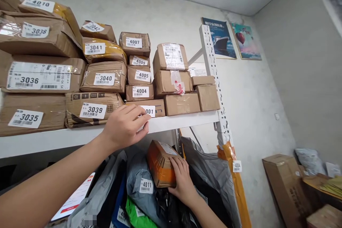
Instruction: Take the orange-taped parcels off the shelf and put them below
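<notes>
The small orange-taped brown cardboard parcel [160, 164] is being grasped by the right hand [183, 181], whose fingers are being wrapped over its near right edge; the parcel is being held tilted, low in the middle of the scene, just above a heap of grey, black and green plastic mailer bags [139, 192]. The left hand [125, 126] is being laid against the flat brown carton with a white numbered label [151, 108] at the front edge of the white metal shelf board [184, 121]; its fingertips are touching the label, loosely curled and clasping nothing.

To the left of that carton, tape-wrapped brown boxes numbered 3035 to 3041 [93, 108] are being kept in stacks; behind and above it, smaller brown boxes numbered 4004 to 4007 [139, 74] are being piled. To the right, the perforated white shelf upright [213, 78] is being leaned on by an orange mailer [235, 178]. Far right, two framed posters [231, 39] are being displayed on the wall, with open cartons [285, 181] on the floor below.

For a clean handling, in judgement, the parcel is best being supported from beneath as well as from the side, since the one-edged hold leaves it free to pivot, and the labelled carton is best being steadied flat so the stack above is not being disturbed.
</notes>
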A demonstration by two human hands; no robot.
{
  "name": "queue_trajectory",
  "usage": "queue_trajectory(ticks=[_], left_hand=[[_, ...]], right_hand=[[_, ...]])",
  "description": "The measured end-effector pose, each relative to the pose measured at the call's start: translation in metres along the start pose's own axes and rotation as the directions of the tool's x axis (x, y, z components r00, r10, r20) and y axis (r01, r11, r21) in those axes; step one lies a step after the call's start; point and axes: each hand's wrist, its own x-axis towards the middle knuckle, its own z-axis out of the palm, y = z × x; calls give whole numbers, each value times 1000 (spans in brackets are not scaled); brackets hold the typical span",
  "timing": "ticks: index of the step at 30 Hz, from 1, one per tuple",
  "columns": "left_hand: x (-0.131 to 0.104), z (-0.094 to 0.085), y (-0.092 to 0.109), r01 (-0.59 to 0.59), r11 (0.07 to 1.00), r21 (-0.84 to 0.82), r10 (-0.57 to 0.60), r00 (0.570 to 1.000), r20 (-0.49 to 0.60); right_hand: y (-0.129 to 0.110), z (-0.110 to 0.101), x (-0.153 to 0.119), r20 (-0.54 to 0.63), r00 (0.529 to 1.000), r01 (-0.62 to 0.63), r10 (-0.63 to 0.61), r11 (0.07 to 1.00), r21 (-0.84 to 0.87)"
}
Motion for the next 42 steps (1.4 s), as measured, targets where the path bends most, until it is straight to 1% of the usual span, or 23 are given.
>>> queue_trajectory(ticks=[4, 6, 8, 11, 14, 16, 18, 20, 21, 22, 23, 24, 25, 26, 27, 28, 29, 30, 32, 33, 35, 38, 42], left_hand=[[9, 8, -1, 72, 997, -10, -72, 997, -16], [15, 14, 0, 96, 995, -38, -98, 995, -36], [21, 21, 2, 102, 993, -64, -105, 993, -56], [28, 32, 10, 100, 993, -70, -103, 994, -44], [34, 38, 17, 126, 988, -93, -128, 992, -14], [36, 39, 17, 157, 980, -121, -159, 987, -3], [38, 40, 13, 185, 974, -133, -187, 982, -5], [40, 41, 7, 216, 968, -127, -218, 976, -8], [42, 42, 3, 237, 964, -122, -239, 971, -5], [44, 44, 0, 263, 958, -117, -264, 964, 0], [47, 45, -3, 293, 950, -111, -294, 956, 10], [51, 47, -6, 328, 939, -107, -327, 945, 21], [56, 49, -8, 367, 924, -105, -365, 930, 34], [63, 51, -10, 410, 906, -106, -406, 912, 56], [71, 53, -12, 457, 883, -110, -448, 889, 94], [80, 54, -13, 507, 854, -117, -490, 859, 148], [89, 55, -15, 558, 821, -122, -528, 823, 213], [98, 55, -18, 605, 786, -125, -558, 782, 276], [114, 55, -23, 674, 727, -134, -594, 715, 369], [120, 54, -26, 694, 706, -143, -604, 695, 391], [127, 53, -31, 710, 687, -154, -608, 677, 414], [128, 53, -33, 690, 721, -66, -597, 666, 447], [124, 58, -29, 632, 773, 53, -597, 696, 399]], right_hand=[[-8, -5, 11, -24, 998, -56, 57, 997, 51], [-20, -2, 24, -50, 992, -107, 112, 990, 88], [-34, 3, 38, -18, 995, -99, 103, 987, 126], [-53, 16, 56, 106, 993, 34, -52, 985, 169], [-62, 22, 65, 244, 941, 180, -237, 956, 233], [-64, 18, 66, 311, 901, 222, -303, 937, 272], [-63, 7, 66, 332, 887, 229, -322, 929, 290], [-62, -12, 65, 273, 892, 279, -361, 913, 298], [-62, -24, 66, 177, 909, 318, -377, 902, 292], [-61, -38, 68, 26, 928, 350, -370, 897, 271], [-60, -53, 72, -169, 929, 361, -328, 903, 233], [-58, -70, 79, -384, 891, 333, -242, 924, 190], [-55, -88, 88, -563, 817, 259, -126, 952, 161], [-53, -106, 99, -677, 736, 151, -13, 978, 145], [-50, -122, 112, -708, 701, 46, 88, 985, 168], [-47, -137, 125, -674, 717, -54, 178, 978, 202], [-45, -149, 139, -608, 754, -159, 248, 967, 197], [-44, -159, 152, -564, 764, -263, 314, 949, 172], [-46, -168, 173, -489, 779, -398, 393, 912, 99], [-49, -169, 181, -469, 778, -438, 418, 896, 73], [-56, -166, 192, -450, 774, -476, 445, 878, 50], [-65, -162, 201, -477, 742, -507, 471, 860, 59], [-69, -164, 209, -513, 685, -551, 517, 829, 100]])
